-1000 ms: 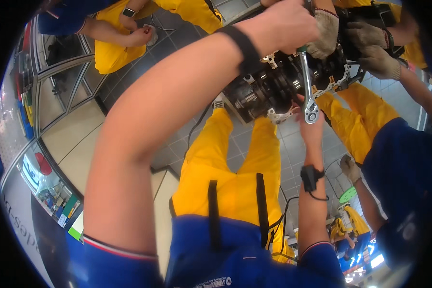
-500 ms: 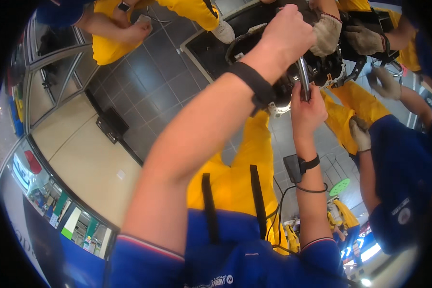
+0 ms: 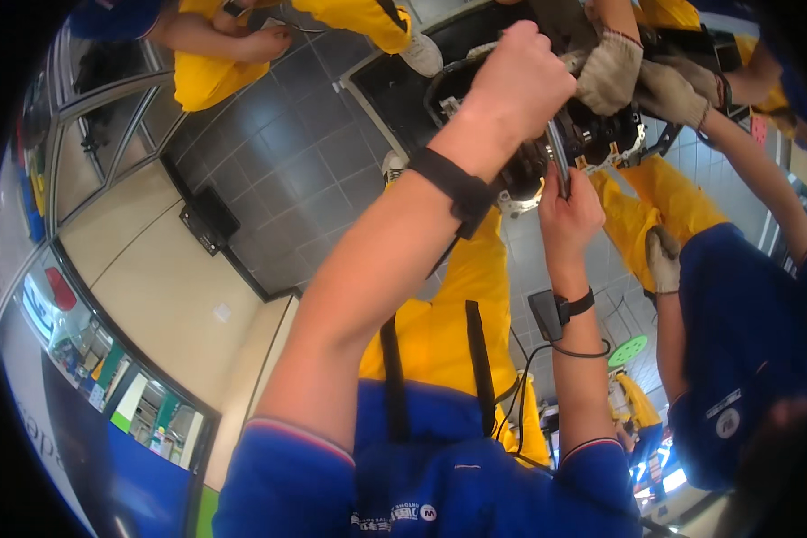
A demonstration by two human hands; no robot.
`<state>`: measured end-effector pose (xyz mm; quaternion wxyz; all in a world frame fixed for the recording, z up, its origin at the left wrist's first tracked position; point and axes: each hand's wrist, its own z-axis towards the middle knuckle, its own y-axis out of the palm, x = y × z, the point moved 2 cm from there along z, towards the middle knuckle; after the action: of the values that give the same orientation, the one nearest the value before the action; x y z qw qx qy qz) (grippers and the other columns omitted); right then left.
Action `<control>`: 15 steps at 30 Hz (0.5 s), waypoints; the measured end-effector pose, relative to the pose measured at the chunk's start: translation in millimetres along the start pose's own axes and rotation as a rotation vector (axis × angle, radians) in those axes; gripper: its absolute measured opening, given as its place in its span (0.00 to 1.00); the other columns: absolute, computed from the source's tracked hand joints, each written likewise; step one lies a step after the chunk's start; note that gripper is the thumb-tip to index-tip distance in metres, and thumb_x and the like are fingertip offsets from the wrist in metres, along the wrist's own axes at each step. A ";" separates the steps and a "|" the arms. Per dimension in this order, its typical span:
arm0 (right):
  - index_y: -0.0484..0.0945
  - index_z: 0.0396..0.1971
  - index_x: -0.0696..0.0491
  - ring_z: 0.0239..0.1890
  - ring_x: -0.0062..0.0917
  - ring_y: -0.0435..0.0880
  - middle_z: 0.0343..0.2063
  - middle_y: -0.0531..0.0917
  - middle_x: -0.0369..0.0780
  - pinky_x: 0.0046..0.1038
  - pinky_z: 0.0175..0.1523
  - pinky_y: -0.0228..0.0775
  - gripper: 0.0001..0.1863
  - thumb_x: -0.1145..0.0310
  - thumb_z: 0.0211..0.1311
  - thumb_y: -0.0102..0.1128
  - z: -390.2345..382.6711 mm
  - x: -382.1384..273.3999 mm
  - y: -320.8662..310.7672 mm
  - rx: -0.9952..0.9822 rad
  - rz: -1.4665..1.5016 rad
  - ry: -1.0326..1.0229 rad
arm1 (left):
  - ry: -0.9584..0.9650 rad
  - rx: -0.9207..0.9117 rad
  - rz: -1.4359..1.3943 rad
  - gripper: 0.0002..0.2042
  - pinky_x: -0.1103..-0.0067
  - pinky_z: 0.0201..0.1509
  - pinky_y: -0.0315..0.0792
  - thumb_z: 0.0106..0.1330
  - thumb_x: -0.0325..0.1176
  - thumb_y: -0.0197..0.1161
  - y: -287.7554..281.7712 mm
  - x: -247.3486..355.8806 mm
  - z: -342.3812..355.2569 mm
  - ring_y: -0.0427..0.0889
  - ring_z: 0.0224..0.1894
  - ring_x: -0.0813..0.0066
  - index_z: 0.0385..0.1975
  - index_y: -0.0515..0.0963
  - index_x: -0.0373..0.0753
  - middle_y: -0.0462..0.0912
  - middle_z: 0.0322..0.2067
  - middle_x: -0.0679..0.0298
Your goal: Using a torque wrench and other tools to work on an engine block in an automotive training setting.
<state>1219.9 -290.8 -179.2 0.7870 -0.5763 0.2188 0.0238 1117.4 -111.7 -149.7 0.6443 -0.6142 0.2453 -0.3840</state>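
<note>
My left hand (image 3: 522,82) is closed in a fist above a dark engine block (image 3: 601,134) with several metal parts. From beneath this fist runs a long chrome wrench (image 3: 556,148), slanting down to my right hand (image 3: 572,208). Both hands are wrapped around it; its far end is hidden behind my left fist. A co-worker's gloved hand (image 3: 611,73) rests on the engine right beside my left knuckles. Another gloved hand (image 3: 672,94) reaches in from the right.
The engine sits over a dark tray (image 3: 377,94) on grey floor tiles (image 3: 305,152). Co-workers in yellow trousers stand around it. One person's blue-shirted back (image 3: 735,332) is close on my right. A cable (image 3: 533,368) hangs by my right forearm. A beige wall panel (image 3: 161,296) stands left.
My left fist has shifted slightly left and down, and the wrench has tilted a little with it. A co-worker's gloved hand on the right has reached in toward the engine.
</note>
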 end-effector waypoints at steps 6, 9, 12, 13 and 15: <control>0.78 0.26 0.51 0.24 0.39 0.80 0.21 0.78 0.41 0.36 0.28 0.69 0.10 0.67 0.60 0.72 10.1 -1.5 0.7 0.016 -0.046 -0.035 | 0.203 -0.128 0.009 0.03 0.71 0.42 0.71 0.44 0.34 0.71 10.5 -24.0 10.3 0.85 0.39 0.68 0.20 0.86 0.48 0.86 0.25 0.67; 0.78 0.26 0.51 0.23 0.39 0.80 0.21 0.78 0.41 0.35 0.28 0.70 0.11 0.65 0.59 0.73 16.0 -9.7 6.0 0.030 0.028 0.032 | 0.283 -0.181 -0.066 0.06 0.69 0.44 0.75 0.49 0.38 0.70 4.6 -43.9 14.2 0.88 0.36 0.65 0.22 0.86 0.45 0.88 0.26 0.62; 0.79 0.28 0.52 0.23 0.41 0.80 0.20 0.78 0.43 0.35 0.28 0.70 0.10 0.65 0.59 0.73 1.2 -1.6 10.8 0.061 -0.035 0.036 | 0.222 -0.102 -0.080 0.03 0.71 0.43 0.75 0.52 0.36 0.69 6.5 -28.1 9.0 0.89 0.35 0.67 0.22 0.87 0.47 0.89 0.27 0.63; 0.80 0.28 0.52 0.23 0.42 0.80 0.19 0.77 0.44 0.35 0.28 0.70 0.10 0.65 0.60 0.72 -4.2 1.3 7.0 0.065 -0.059 0.046 | 0.188 0.033 -0.105 0.02 0.72 0.42 0.74 0.53 0.35 0.68 9.7 -18.8 8.2 0.89 0.34 0.68 0.23 0.87 0.49 0.88 0.26 0.64; 0.79 0.28 0.52 0.23 0.44 0.79 0.19 0.77 0.45 0.36 0.28 0.70 0.10 0.65 0.61 0.72 -5.1 5.9 1.8 0.054 -0.086 0.030 | 0.076 0.202 -0.140 0.06 0.71 0.41 0.73 0.60 0.32 0.63 16.5 -4.3 11.9 0.89 0.34 0.70 0.27 0.88 0.50 0.89 0.27 0.65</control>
<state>1223.1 -296.1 -184.2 0.7992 -0.5641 0.2061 -0.0244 1127.4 -101.9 -165.0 0.6648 -0.5469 0.1857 -0.4739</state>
